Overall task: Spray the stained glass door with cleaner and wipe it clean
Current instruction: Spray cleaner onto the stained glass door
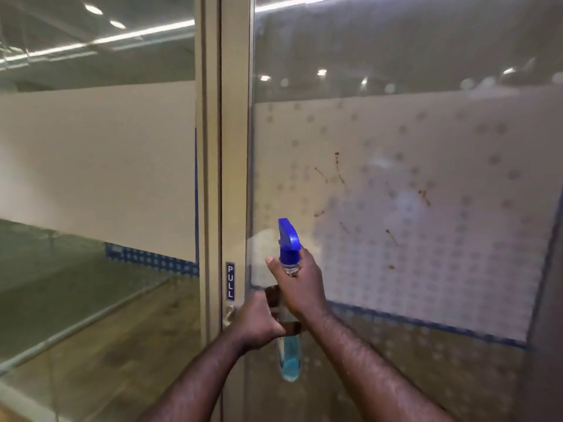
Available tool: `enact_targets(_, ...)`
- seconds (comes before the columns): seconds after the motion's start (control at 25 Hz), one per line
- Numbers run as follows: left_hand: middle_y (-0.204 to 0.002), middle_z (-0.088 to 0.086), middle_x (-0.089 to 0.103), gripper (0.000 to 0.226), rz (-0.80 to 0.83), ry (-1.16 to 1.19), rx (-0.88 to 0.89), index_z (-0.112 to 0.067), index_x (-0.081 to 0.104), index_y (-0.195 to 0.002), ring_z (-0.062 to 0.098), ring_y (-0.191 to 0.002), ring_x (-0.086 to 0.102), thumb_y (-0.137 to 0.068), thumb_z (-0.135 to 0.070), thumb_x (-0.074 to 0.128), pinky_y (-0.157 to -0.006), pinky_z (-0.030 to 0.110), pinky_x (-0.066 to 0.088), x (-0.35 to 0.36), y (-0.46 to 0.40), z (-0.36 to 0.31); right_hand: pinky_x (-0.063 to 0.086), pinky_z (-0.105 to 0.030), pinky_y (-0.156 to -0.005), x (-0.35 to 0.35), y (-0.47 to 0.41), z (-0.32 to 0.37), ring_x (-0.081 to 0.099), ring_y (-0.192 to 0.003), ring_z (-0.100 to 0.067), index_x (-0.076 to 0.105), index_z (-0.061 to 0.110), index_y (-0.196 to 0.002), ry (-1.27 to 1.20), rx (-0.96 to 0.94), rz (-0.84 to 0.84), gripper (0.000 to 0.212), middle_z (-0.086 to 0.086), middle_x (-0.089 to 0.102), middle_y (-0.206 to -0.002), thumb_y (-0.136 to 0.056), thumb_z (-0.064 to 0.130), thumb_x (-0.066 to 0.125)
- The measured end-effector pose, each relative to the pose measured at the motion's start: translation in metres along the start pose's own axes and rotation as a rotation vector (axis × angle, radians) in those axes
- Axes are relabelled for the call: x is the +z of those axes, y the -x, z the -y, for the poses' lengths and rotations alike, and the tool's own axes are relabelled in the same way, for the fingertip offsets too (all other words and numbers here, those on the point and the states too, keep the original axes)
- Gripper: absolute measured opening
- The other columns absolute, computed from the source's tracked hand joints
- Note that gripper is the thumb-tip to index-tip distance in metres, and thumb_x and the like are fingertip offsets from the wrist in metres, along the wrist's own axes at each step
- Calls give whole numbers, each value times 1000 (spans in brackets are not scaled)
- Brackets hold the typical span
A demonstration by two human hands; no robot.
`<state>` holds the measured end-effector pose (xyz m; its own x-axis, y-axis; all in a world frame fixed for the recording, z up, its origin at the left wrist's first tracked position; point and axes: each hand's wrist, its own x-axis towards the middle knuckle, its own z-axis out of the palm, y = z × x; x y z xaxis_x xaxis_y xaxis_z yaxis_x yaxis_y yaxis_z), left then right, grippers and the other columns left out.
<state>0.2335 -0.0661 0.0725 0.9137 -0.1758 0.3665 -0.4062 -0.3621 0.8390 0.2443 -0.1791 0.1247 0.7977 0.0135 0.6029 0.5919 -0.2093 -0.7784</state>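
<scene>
Both my hands are on the spray bottle (288,300), right grip (300,287) wrapped round its neck, left grip (259,322) clamping the body. I'd aim up-right of the bottle at the brown stains (338,169) on the glass door (426,208).

The stained glass door (396,193) lies unobstructed above the hands (280,303) and spray bottle (289,354).

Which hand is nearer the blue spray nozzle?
Right. The right hand grips the bottle neck just under the blue spray nozzle; the left hand holds the bottle body lower.
</scene>
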Motion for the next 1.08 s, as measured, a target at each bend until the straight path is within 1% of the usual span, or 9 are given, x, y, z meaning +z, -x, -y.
enact_targets(0.08,-103,-10,76,52,47,11,31,-23,67,-105,7,-95,73,-58,-26,90,-82,32,62,1,-27,-7,40,-17,-65,-9,-23,2,59,-81,-2,57,31,-100,52,-21,-41,22,8,61,-94,-84,40,68)
enact_targets(0.2,-107,-11,76,53,74,69,48,-24,67,-109,5,-99,71,-60,-26,90,-84,31,59,-6,-58,-10,40,-22,-63,-7,-52,6,56,-76,-4,51,36,-85,146,-45,-105,17,9,58,-88,-84,41,67)
enact_targets(0.32,-106,-19,74,50,108,72,60,-31,66,-106,-5,-98,68,-61,-35,88,-77,16,53,-18,-80,-4,45,-29,-66,7,-75,4,54,-73,-6,45,37,-75,250,-29,-138,21,9,55,-85,-83,44,62)
enact_targets(0.36,-105,-20,74,49,118,65,64,-33,66,-104,-6,-97,68,-61,-36,88,-75,15,52,-22,-86,0,45,-30,-66,11,-81,1,54,-72,-7,44,35,-72,282,-21,-147,22,10,53,-83,-83,45,60)
enact_targets(0.56,-104,-17,75,46,140,94,79,-30,67,-104,-2,-99,69,-63,-32,88,-81,23,54,-38,-114,22,42,-29,-64,31,-105,-11,52,-69,-7,41,34,-69,367,-6,-157,26,10,51,-79,-85,43,59)
enact_targets(0.68,-102,-14,76,45,134,130,117,-28,69,-102,1,-97,70,-61,-29,88,-75,19,55,-47,-135,23,42,-29,-63,38,-124,-7,52,-68,-10,40,34,-68,410,-20,-183,27,10,51,-77,-85,42,59)
enact_targets(0.76,-100,-12,77,44,127,145,140,-26,70,-100,2,-94,71,-60,-28,88,-73,19,54,-53,-150,21,47,-35,-66,41,-138,-3,54,-70,-14,41,33,-71,417,-29,-203,24,8,54,-79,-85,43,58)
enact_targets(0.84,-100,-11,77,43,125,141,161,-25,70,-101,3,-95,71,-62,-26,88,-76,23,55,-59,-163,16,52,-40,-76,42,-148,3,57,-77,-16,45,33,-78,408,-40,-207,20,5,60,-86,-85,45,59)
enact_targets(1.08,-102,-3,77,42,91,82,237,-19,70,-105,14,-100,71,-67,-20,89,-82,32,58,-79,-193,-22,52,-49,-82,33,-182,37,59,-79,-21,46,30,-75,424,-101,-260,21,1,60,-86,-86,43,59)
